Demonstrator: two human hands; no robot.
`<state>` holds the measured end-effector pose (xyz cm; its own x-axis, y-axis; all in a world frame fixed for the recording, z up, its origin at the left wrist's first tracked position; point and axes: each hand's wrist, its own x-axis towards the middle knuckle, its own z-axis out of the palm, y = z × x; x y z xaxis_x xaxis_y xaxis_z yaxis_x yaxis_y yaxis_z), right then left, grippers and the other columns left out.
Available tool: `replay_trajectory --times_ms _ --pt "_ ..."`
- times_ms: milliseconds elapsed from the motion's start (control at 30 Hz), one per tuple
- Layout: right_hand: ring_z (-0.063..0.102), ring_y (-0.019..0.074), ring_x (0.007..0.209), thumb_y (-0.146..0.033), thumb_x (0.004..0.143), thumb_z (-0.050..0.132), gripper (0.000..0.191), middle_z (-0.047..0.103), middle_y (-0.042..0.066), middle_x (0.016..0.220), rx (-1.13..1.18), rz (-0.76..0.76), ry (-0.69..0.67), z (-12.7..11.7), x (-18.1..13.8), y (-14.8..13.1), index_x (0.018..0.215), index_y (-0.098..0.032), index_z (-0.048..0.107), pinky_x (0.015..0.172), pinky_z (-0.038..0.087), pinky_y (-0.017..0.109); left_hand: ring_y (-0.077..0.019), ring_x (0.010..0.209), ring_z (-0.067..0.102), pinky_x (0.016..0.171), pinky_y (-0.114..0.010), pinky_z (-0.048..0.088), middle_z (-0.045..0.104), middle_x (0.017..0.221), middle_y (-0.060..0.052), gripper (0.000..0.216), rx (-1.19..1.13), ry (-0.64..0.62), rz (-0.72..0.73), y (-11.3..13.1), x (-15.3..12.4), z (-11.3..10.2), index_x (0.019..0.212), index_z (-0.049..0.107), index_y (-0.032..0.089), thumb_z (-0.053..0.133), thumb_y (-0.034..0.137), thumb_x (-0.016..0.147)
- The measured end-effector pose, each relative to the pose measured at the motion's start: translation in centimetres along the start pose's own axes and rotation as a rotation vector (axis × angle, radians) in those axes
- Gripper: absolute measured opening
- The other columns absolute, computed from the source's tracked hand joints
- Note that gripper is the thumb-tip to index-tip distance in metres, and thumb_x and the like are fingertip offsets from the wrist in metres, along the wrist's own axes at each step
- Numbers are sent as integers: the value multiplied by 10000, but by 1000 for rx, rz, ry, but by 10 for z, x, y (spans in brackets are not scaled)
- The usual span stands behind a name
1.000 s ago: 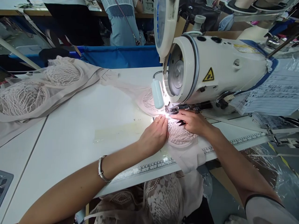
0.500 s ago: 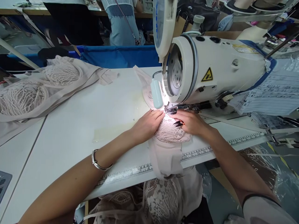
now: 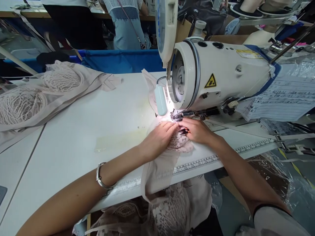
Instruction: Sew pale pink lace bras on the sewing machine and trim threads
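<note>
A pale pink lace bra piece (image 3: 177, 143) lies under the presser foot (image 3: 175, 117) of a white sewing machine (image 3: 216, 78). My left hand (image 3: 158, 139) rests flat on the lace, fingers stretched toward the needle. My right hand (image 3: 197, 130) presses the fabric from the right and grips small black thread snips (image 3: 183, 131). The piece's plain pink band (image 3: 157, 172) hangs over the table's front edge. A silver bracelet (image 3: 100, 177) sits on my left wrist.
A heap of finished lace bras (image 3: 36, 95) lies at the far left of the white table (image 3: 81, 131). A ruler strip (image 3: 197, 162) runs along the front edge. Papers (image 3: 283, 98) lie right of the machine. People stand behind a blue bin (image 3: 123, 60). More lace garments (image 3: 167, 209) sit in my lap.
The lace piece has been fed and turned leftward under the foot; its band now hangs further left over the edge. Both hands shifted slightly left with it.
</note>
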<state>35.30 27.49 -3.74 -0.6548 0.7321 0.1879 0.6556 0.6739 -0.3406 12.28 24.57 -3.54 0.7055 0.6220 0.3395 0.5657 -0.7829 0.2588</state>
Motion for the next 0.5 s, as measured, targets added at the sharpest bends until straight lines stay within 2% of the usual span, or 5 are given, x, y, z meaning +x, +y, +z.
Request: replay_trajectory --times_ms 100,200,333,433,500 --pt "672 205 884 -31 757 508 507 724 59 1000 37 14 14 1 -2 2 1190 -208 705 711 516 291 -264 1247 583 1006 -448 526 661 1270 -169 266 -83 -8 -23 8 -3 6 1176 616 101 388 174 1063" --pt "685 208 878 -62 808 529 427 744 62 998 72 15 60 2 -8 7 1154 -210 729 728 529 304 -276 1303 557 1068 -509 480 654 1308 -154 273 -105 -71 -9 5 -4 5 1097 641 121 376 183 1072" --pt "668 180 786 -74 843 516 319 717 50 887 80 -64 104 1 -12 13 996 -212 761 675 527 298 -233 1105 615 993 -463 498 692 1155 -129 293 -116 -115 -45 2 -1 0 1155 626 125 351 188 1075" --pt "669 196 919 -45 849 472 339 722 76 1034 24 -118 108 -1 -9 12 940 -218 749 739 549 323 -235 1020 599 939 -435 494 684 1072 -116 310 -72 -111 -24 2 1 -1 1271 599 129 399 256 1072" --pt "648 222 1058 -37 868 444 360 725 80 1152 -7 -179 114 -1 -6 10 940 -222 744 826 560 367 -239 1013 594 932 -430 485 674 1079 -120 317 -54 -124 8 -1 1 -1 1234 644 148 415 291 1070"
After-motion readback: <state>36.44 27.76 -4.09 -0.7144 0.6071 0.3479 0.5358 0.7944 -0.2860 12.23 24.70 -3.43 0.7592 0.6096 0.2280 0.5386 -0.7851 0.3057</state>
